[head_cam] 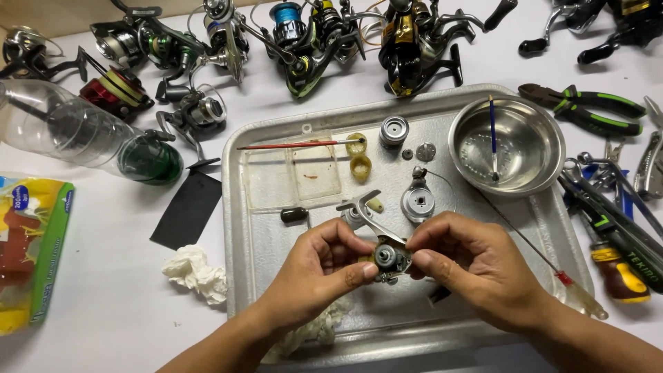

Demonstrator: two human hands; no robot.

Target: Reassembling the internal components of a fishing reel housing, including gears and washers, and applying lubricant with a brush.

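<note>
My left hand [314, 266] and my right hand [469, 266] together pinch a small metal fishing-reel body [389, 259] over the front middle of a metal tray [238, 228]. A silver handle arm [362, 211] sticks up and to the left from the reel body. Loose reel parts lie on the tray behind my hands: a round rotor piece [418, 202], a silver spool [394, 131], two yellowish rings [358, 157] and small washers [420, 152]. A red-handled brush [297, 144] lies across a clear plastic tray [293, 176].
A steel bowl [532, 148] holding a blue brush sits on the tray's right corner. Several fishing reels [304, 34] line the far edge. Pliers [587, 107] and screwdrivers [615, 235] lie right. A cut plastic bottle [83, 135], black pad [186, 207], crumpled tissue [197, 273] and a packet [31, 252] lie left.
</note>
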